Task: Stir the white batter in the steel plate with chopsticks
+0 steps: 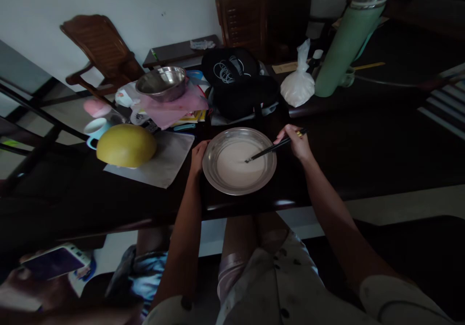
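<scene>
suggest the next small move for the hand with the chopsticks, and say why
Probably a slow circle: the right hand could sweep the black chopsticks through the pale mixture, since their tips appear to be dipped in it and the left hand rests against the side of the metal bowl, which should steady it.

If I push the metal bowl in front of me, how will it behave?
The metal bowl will likely feel stiff, judging by its shiny surface. Its pale contents look fluid, so they may slosh. Its wide shape probably resists tipping.
</scene>
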`<act>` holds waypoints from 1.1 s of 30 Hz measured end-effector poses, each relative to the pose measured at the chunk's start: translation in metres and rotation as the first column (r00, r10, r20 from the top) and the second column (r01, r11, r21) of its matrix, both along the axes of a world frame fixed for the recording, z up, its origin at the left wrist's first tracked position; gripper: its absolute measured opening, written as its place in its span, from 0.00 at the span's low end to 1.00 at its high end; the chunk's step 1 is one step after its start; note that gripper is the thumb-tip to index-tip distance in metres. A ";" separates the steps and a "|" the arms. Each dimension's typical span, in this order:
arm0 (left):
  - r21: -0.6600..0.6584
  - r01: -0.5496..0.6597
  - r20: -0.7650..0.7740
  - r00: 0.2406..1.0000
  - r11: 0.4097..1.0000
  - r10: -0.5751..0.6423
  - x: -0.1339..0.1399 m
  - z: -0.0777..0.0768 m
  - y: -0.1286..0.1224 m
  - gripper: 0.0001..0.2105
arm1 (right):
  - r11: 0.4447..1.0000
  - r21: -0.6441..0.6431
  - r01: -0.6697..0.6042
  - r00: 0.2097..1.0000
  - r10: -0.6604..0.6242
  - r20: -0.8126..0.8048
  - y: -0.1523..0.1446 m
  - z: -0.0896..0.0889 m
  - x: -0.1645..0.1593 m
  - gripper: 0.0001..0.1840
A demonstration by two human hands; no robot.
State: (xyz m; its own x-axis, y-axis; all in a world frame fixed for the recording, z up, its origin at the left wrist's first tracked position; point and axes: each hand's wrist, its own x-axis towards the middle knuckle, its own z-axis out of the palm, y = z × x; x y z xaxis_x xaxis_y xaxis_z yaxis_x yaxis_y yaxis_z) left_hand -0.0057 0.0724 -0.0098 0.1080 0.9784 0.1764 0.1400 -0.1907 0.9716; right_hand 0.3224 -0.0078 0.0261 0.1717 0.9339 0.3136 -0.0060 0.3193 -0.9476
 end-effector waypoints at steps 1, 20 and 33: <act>0.002 0.002 0.005 1.000 1.000 -0.002 0.000 0.000 0.000 0.23 | 1.000 -0.005 -0.013 1.000 0.013 -0.012 0.000 0.000 0.000 0.24; -0.035 0.001 -0.003 1.000 0.999 -0.001 -0.002 0.001 -0.003 0.23 | 0.987 -0.056 -0.149 0.984 0.154 0.092 -0.001 0.003 -0.006 0.18; -0.009 -0.002 0.004 1.000 1.000 0.002 -0.003 0.001 -0.002 0.23 | 0.919 -0.059 -0.391 0.917 0.383 -0.113 0.000 0.003 -0.006 0.21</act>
State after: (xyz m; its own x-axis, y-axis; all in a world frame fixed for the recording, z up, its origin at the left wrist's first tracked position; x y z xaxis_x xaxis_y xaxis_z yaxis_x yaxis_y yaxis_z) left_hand -0.0092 0.0704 -0.0084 0.1050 0.9802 0.1679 0.1365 -0.1814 0.9739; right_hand 0.3160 -0.0081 0.0289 -0.1821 0.9544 0.2365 -0.2067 0.1980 -0.9582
